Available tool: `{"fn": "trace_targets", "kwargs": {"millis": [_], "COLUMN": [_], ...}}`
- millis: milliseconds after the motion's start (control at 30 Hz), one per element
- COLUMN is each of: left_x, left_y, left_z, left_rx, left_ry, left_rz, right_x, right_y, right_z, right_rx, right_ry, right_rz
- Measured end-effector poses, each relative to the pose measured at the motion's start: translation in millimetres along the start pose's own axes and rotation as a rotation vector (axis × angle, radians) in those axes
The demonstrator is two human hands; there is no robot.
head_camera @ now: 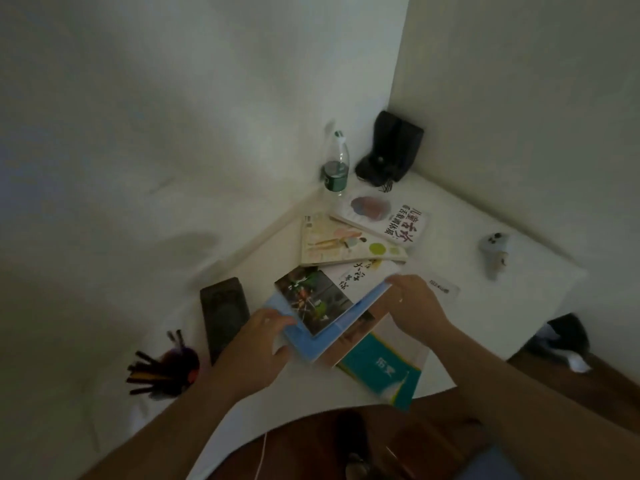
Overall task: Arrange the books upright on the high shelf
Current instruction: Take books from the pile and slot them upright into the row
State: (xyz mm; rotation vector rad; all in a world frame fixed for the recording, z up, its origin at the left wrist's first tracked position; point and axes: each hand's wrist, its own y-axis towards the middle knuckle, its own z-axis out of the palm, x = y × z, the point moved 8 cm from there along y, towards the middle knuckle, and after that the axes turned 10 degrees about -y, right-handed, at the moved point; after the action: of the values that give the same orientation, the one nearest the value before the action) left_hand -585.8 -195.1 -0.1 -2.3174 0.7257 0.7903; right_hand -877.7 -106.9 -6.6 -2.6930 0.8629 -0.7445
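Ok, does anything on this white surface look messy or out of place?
Yes. The books lie flat, fanned and overlapping at different angles, none upright. Both hands grip the blue-edged book, while the teal book sticks out over the shelf edge.

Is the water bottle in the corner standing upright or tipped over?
Upright. The water bottle stands on its base on the white surface, cap at the top, beside the black object in the corner.

Both forearms bare to the frame edge, no sleeves visible. Left hand [258, 344] without jewellery as far as seen. Right hand [414, 303] wears a thin ring on one finger.
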Motion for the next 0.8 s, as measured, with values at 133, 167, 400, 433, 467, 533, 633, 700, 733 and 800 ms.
{"fn": "trace_targets", "kwargs": {"millis": [133,167,400,433,467,533,633,700,733,800], "left_x": [-8,-11,-5,-4,-3,-6,-22,-28,-31,-36], "left_y": [100,120,210,215,220,226,219,197,181,145], "left_z": [15,18,46,50,54,55,56,64,68,75], "left_rx": [-0.051,-0.073,-0.364,-0.383,-0.39,-0.358,-0.172,-0.083,-0.066,-0.05], "left_ry": [-0.381,-0.537,-1.444,-1.449,-1.435,-1.351,-1.289,-1.342,-1.364,-1.308], "left_rz": [-0.237,-0.322,-0.695,-0.708,-0.696,-0.625,-0.52,-0.536,-0.558,-0.58], "right_x": [-41,-48,-79,-84,-89,-98,-104,-110,-114,-123], "right_y": [73,87,154,160,166,173,182,174,164,139], "right_z": [-8,-15,-3,1,5,8,-10,-24,-28,-24], "right_rx": [-0.033,-0.075,-0.072,-0.061,-0.053,-0.037,-0.067,-0.061,-0.032,0.081], "right_ry": [0.444,0.549,1.222,1.258,1.284,1.233,0.976,0.798,0.759,0.778], "right_rz": [0.262,0.319,0.691,0.74,0.779,0.826,0.697,0.581,0.544,0.486]}}
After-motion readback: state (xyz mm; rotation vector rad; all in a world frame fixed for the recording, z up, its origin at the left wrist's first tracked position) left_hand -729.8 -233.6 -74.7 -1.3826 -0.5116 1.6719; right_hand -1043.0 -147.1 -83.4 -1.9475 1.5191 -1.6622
